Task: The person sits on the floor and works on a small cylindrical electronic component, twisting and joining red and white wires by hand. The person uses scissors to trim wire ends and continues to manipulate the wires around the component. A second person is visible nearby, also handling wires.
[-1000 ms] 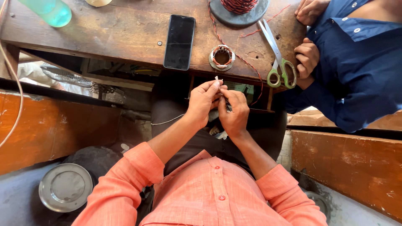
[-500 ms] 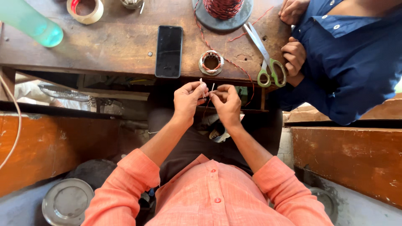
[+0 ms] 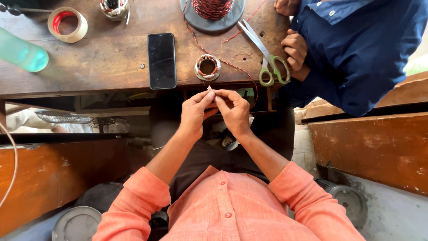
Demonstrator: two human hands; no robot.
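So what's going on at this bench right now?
A person in an orange shirt holds a small pale sleeve piece pinched between the fingertips of the left hand and right hand, just below the edge of the wooden table. On the table lie a small wound coil, a dark phone and green-handled scissors. Another person in blue sits at the right, hands resting by the table.

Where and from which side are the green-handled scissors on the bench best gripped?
Probably at the green handle loops, coming from the near edge of the wooden bench. The scissors lie flat with blades pointing away, and the loops sit nearest the person, right of the small wound coil.
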